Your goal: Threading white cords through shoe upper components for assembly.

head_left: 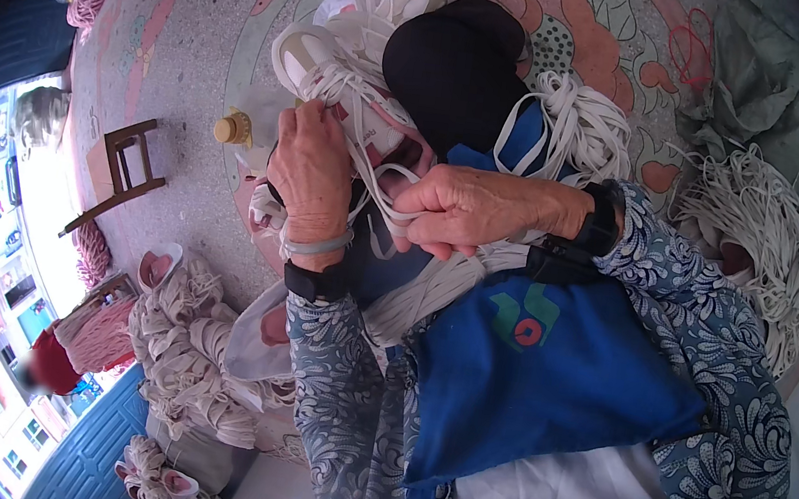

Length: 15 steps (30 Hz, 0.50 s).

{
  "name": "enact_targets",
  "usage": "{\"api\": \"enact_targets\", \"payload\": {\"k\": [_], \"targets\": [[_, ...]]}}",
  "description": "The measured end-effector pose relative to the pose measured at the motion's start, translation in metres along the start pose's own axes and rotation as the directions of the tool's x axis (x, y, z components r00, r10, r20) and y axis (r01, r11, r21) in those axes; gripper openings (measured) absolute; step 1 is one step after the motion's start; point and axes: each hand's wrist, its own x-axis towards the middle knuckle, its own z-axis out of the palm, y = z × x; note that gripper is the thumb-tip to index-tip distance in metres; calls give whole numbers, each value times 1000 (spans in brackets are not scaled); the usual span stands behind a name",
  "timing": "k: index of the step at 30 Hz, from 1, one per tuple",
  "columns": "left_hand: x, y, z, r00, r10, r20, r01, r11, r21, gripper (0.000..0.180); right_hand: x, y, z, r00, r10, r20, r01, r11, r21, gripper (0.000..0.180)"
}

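The white shoe point(343, 65) sits just above both hands over the lap, the left hand point(314, 173) closed on its side while the right hand point(470, 213), equally near, pinches a white lace point(381, 202) running leftward.

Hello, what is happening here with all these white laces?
A person in patterned sleeves and a blue apron works over the lap. The left hand holds a white shoe upper, and the right hand pinches a flat white lace. Bundles of white laces and a pile of laced uppers lie around.
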Motion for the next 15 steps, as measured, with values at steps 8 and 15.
{"api": "enact_targets", "payload": {"k": [8,15], "targets": [[3,-31,17,993,55,-100,-70,987,-146,11,-1,0,0,999,-45,5,45,999,-23,23],[3,-34,11,805,-315,503,592,351,-726,17,-8,-1,-4,991,-88,-102,106,976,190,21]]}}
